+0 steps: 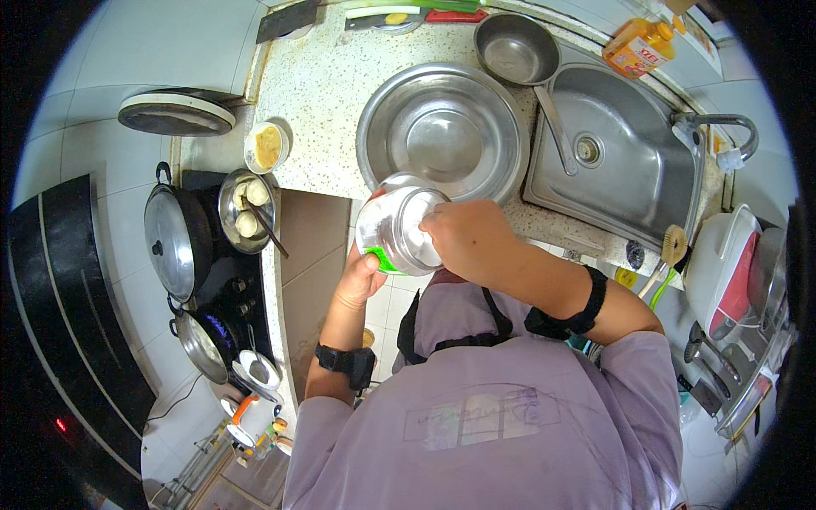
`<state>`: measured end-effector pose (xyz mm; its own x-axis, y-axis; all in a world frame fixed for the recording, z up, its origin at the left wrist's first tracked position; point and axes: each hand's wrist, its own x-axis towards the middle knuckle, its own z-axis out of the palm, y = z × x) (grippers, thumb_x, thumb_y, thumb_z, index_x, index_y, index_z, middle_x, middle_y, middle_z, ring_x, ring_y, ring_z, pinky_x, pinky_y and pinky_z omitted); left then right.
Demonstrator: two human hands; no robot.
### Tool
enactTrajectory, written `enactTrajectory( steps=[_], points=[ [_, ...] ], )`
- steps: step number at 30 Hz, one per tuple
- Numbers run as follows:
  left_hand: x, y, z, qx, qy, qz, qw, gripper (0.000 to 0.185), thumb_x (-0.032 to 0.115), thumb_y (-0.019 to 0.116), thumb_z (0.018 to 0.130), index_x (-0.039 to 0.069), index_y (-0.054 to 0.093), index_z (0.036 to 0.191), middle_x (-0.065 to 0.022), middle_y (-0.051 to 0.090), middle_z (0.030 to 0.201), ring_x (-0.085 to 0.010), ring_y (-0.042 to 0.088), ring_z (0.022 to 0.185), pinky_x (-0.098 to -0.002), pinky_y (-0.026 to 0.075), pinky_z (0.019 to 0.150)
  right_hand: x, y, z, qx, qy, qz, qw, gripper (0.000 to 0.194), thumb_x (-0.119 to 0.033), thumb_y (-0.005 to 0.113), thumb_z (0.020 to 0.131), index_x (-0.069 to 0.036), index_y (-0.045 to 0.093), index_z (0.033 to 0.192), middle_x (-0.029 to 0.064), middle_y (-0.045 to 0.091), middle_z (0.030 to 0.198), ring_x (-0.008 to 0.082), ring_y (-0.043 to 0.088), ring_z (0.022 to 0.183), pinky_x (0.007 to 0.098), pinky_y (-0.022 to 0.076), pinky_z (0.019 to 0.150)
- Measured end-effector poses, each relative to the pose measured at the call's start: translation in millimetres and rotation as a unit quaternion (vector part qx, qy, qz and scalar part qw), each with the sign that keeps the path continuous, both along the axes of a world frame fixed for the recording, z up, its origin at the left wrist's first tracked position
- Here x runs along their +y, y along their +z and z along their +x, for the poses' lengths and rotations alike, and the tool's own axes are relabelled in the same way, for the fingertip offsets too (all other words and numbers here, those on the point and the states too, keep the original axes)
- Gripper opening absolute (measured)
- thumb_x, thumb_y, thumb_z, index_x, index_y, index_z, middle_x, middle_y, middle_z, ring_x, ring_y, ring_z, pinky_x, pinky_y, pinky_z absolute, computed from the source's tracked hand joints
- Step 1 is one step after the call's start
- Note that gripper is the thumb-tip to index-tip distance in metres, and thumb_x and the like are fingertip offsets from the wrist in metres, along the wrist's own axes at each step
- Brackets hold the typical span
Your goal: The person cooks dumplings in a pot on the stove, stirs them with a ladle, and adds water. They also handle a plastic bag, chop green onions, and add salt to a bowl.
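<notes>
My left hand (361, 278) holds a clear jar (381, 231) with a bright green label, its fingers wrapped around the far side and bottom. The jar is tilted, its round mouth turned towards my right hand (468, 231). White material shows at the mouth, though I cannot tell whether it is contents or a lid. My right hand's fingers are curled in at the mouth, their tips hidden. Just beyond the jar, a wide stainless steel basin (444, 143) rests on the speckled countertop (312, 95).
A saucepan (516, 51) stands by the steel sink (612, 127), its handle reaching over the sink. On the left are a white bowl (268, 148), a metal bowl with pale dough-like lumps (247, 224) and a lidded wok (171, 242). A knife with a red handle (456, 16) lies at the back.
</notes>
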<state>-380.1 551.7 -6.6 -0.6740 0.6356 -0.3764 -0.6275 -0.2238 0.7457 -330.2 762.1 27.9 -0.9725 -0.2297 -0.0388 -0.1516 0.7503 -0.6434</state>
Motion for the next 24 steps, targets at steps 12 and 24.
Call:
enactTrajectory(
  steps=[12, 24],
  points=[
    [3, 6, -2, -0.033, 0.012, 0.028, 0.999, 0.126, 0.05, 0.09, 0.058, 0.011, 0.019, 0.155, -0.0121, 0.037, 0.151, -0.0264, 0.039, 0.14, -0.0418, 0.033, 0.116, 26, 36, -5, 0.092, 0.099, 0.023, 0.991, 0.016, -0.007, 0.067, 0.07, -0.009, 0.064, 0.086, 0.006, 0.064, 0.078, 0.028, 0.065, 0.075, 0.0408, 0.0517, 0.062],
    [3, 10, -2, -0.008, 0.004, 0.019, 1.0, 0.13, 0.049, 0.091, 0.056, 0.009, 0.017, 0.155, -0.0126, 0.037, 0.151, -0.0276, 0.038, 0.14, -0.0415, 0.03, 0.117, 3, 25, -3, 0.029, 0.018, -0.021, 0.999, 0.01, -0.012, 0.066, 0.074, -0.006, 0.064, 0.082, 0.0144, 0.067, 0.072, 0.0352, 0.067, 0.066, 0.0465, 0.0511, 0.056]
  ],
)
